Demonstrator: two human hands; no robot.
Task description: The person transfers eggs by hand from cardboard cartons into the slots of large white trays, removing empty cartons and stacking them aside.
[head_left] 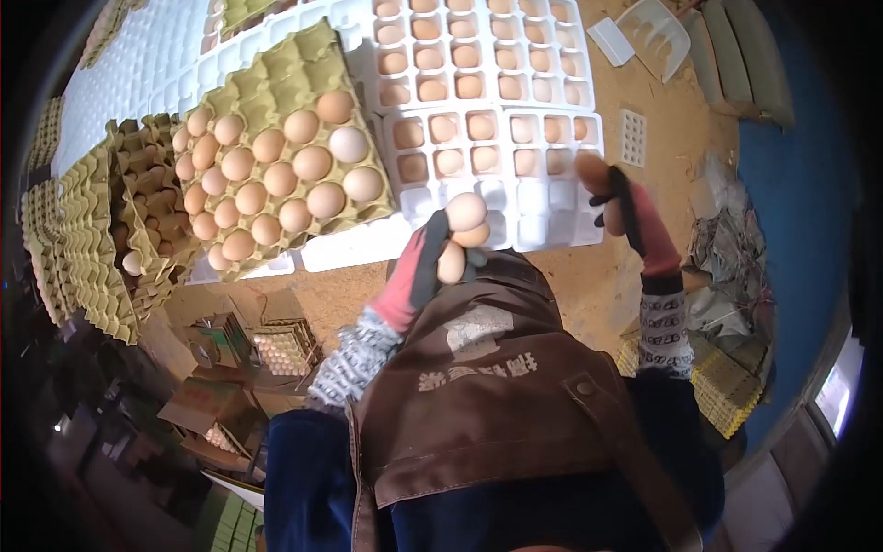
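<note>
My left hand (425,262), in a red and black glove, is closed around three eggs (465,212) just in front of the white foam trays. Two brown eggs (591,171) sit in my gloved right hand (641,221), at the right edge of the nearest white foam tray (448,202). That tray has eggs in its farther rows, while its nearer cells hold none. To the left, a yellowish pulp egg tray (294,83) carries many eggs, with bare cups along its far side.
More white foam trays (129,83) cover the surface at the back left. Stacked pulp trays (87,239) stand at the left. Cardboard boxes (210,414) with eggs are on the floor. A dustpan (655,37) and piled plastic bags (722,276) lie at the right.
</note>
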